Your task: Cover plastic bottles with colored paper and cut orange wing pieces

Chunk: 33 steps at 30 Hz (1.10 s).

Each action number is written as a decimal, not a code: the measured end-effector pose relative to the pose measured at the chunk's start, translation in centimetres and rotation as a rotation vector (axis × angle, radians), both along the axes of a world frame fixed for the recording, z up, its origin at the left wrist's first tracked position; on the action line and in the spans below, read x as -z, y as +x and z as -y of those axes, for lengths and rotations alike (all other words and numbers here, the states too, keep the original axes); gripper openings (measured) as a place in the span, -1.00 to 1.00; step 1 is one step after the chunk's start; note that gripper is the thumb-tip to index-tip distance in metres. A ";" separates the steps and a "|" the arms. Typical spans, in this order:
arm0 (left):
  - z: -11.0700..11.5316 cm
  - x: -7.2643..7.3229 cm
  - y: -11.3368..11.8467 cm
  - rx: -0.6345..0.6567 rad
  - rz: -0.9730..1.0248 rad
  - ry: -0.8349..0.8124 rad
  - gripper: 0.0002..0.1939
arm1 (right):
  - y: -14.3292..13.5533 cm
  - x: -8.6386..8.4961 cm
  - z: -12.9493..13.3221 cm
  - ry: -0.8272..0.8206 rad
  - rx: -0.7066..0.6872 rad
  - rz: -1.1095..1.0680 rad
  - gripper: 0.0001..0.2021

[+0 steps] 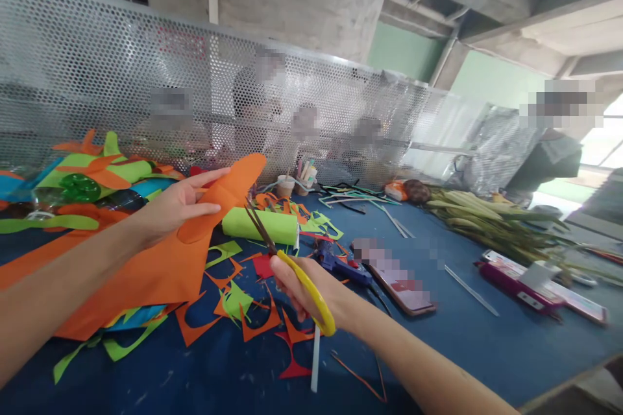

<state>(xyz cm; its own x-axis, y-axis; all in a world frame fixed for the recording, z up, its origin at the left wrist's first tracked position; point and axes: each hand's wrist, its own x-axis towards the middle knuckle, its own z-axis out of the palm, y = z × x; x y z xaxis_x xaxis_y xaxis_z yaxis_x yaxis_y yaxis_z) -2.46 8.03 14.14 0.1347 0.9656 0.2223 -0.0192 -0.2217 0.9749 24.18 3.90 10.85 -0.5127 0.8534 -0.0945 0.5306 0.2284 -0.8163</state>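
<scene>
My left hand (187, 201) pinches a sheet of orange craft felt or paper (160, 266), whose rounded petal-like end rises above my fingers. In my right hand (302, 288) are yellow-handled scissors (311, 288), blades parted and pointing up beside the edge of the orange sheet. Whether the blades touch it I cannot tell. Just behind them lies a lime-green roll (260, 225). Orange, green and red offcuts (263, 321) are scattered below both hands. To the right of the roll rests a blue glue gun (341, 264).
A phone (396, 279) and a purple power strip (520, 282) lie on the blue table (438, 363). Long green leaves (487, 217) are piled at the back right, cups of pens (306, 175) at the back. Cut shapes and bottles (80, 188) crowd the left. Perforated metal mesh (111, 78) stands behind.
</scene>
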 end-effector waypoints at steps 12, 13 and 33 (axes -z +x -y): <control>1.7 0.0 1.5 0.161 -0.168 0.015 -0.29 | 0.0 -0.6 0.5 0.148 -0.099 0.048 -0.35; 1.8 0.0 1.5 0.174 -0.167 0.014 -0.28 | 0.0 -0.6 0.4 0.153 -0.099 0.049 -0.35; 0.4 0.8 0.1 0.393 -0.275 0.067 -0.22 | -0.1 -0.8 0.3 0.175 -0.126 0.100 -0.35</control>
